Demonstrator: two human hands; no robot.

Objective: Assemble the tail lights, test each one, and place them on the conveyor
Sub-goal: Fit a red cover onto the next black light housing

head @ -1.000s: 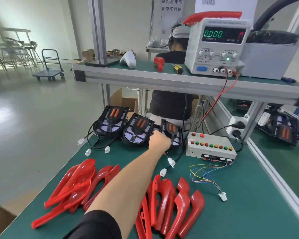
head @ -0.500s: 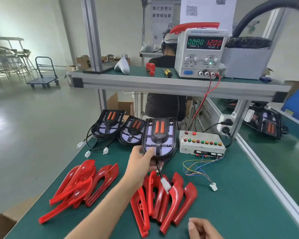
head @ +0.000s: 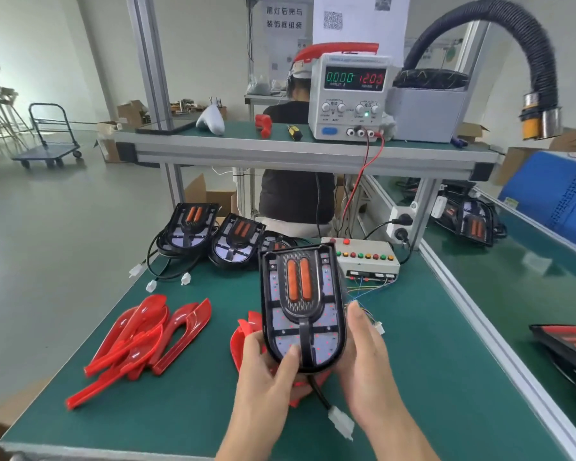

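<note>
Holding: we have the black tail light (head: 301, 307) raised above the green table (head: 413, 377), its rounded end toward us and the two orange strips facing up.
Left hand (head: 266, 371): we grip the light's lower left edge, thumb laid across its face near the rounded end.
Right hand (head: 363, 357): our fingers run along the light's right side and cup it.
Cable (head: 318, 390): it hangs from the light's rounded end down to a white plug (head: 341, 424) between our wrists.
Red covers (head: 140, 341): one heap lies on the table to the left; a second heap (head: 243, 337) is mostly hidden under the light and our hands.
Other lights (head: 213, 234): more black units sit in a row at the table's far edge.
Button box (head: 366, 259): it stands just behind the held light.
Power supply (head: 350, 94): it is on the upper shelf, with its display lit.
</note>
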